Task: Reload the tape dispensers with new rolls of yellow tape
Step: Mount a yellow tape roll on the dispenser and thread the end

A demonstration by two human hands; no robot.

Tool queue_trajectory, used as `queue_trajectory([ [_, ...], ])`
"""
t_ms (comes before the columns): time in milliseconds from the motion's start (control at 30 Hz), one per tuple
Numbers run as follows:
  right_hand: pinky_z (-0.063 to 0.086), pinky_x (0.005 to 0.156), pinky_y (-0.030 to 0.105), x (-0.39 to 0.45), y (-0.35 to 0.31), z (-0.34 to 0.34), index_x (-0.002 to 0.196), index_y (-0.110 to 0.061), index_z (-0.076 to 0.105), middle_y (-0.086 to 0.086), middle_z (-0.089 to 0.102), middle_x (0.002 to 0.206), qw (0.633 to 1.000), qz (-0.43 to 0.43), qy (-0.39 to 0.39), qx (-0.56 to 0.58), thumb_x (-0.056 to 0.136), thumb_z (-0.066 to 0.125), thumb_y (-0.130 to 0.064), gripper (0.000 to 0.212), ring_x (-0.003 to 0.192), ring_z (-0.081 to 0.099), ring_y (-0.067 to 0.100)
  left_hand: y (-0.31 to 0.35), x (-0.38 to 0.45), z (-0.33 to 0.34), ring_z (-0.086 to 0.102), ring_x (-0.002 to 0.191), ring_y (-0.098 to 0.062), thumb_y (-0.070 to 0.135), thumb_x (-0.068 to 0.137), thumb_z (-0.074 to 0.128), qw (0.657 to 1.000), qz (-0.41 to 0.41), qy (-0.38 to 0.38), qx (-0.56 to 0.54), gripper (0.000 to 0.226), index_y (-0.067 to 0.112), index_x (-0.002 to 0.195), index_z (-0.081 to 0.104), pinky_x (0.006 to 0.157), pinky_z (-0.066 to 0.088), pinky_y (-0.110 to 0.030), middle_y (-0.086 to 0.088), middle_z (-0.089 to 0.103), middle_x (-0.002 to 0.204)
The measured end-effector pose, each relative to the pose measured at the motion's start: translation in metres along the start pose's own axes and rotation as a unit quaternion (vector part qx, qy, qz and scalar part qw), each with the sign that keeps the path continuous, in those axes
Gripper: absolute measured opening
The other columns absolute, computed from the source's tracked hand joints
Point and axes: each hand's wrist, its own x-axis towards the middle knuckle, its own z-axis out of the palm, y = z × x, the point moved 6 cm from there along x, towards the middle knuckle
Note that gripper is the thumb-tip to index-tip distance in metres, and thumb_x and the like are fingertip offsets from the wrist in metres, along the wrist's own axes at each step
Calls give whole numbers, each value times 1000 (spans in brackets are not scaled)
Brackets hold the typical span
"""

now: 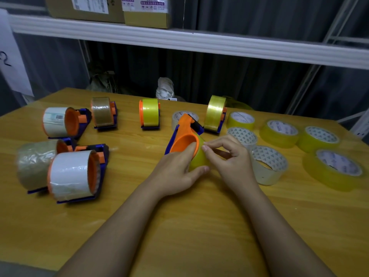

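My left hand (175,168) grips an orange and blue tape dispenser (183,136) at the table's middle, thumb inside its orange hub. A yellow tape roll (199,158) sits on that hub. My right hand (229,156) pinches at the roll's outer surface with thumb and forefinger. Two more dispensers with yellow rolls stand behind, one (149,113) at centre and one (215,113) to its right. Several loose yellow rolls (279,132) lie on the right side of the table.
Several dispensers with white or brownish rolls (71,174) stand at the left. Pale rolls (267,164) lie just right of my right hand. The wooden table (199,226) runs to a white shelf rail (199,43) carrying cardboard boxes (147,11).
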Motion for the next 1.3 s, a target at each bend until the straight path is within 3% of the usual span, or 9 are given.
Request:
queue_trajectory([
  [233,54,76,29,0,-2,0,82,-30,68,-6,63,88,1000,2,11,-18,85,71,-17,13,89,60,5,1,0,-2,51,62,1,45,90,56,1000,5,7,0,45,26,129,43,53,36,-16,10,52,69],
  [433,50,70,19,0,1,3,80,-23,68,-3,62,84,999,0,32,-25,86,70,-15,10,84,59,4,1,0,-2,51,62,0,44,90,57,1000,-1,11,2,44,27,127,43,51,34,-16,11,50,67],
  [600,52,75,20,-2,0,3,82,-27,68,-3,63,89,1000,5,16,-8,84,72,-18,10,90,60,6,0,-1,-2,49,58,-3,44,90,56,1000,-7,5,7,44,26,127,42,51,33,-16,9,52,68],
  [733,44,72,9,-1,-3,1,78,-30,66,-1,63,86,1000,4,27,-13,83,73,-20,14,87,58,1,3,-1,0,49,58,-3,45,90,56,1000,-4,-7,18,46,24,128,41,53,33,-17,8,54,71],
  [833,43,71,9,-1,-2,2,76,-34,63,-5,61,83,999,3,30,-24,85,71,-19,20,84,56,-1,3,0,-1,50,59,-3,47,90,55,1000,-3,0,23,48,24,129,41,52,32,-17,9,54,72],
  [967,41,69,8,0,4,0,73,-23,61,-6,58,77,998,11,50,-44,88,68,-13,19,78,54,-2,6,-1,-1,51,59,-4,48,90,54,999,10,-10,51,48,23,129,42,52,35,-18,9,54,71],
  [1100,42,74,7,-2,2,0,85,-23,67,-2,62,87,1000,-3,17,-17,84,69,-21,2,87,57,-3,3,-1,-2,50,59,-4,46,90,55,1000,-3,-2,25,45,24,127,42,52,36,-19,8,54,71],
  [1300,43,75,7,-1,0,-1,87,-17,70,0,62,90,1000,20,6,-8,82,74,-16,6,88,56,-5,3,-1,-1,50,58,-4,47,90,55,1000,-3,-2,24,46,24,127,41,52,34,-18,8,54,71],
])
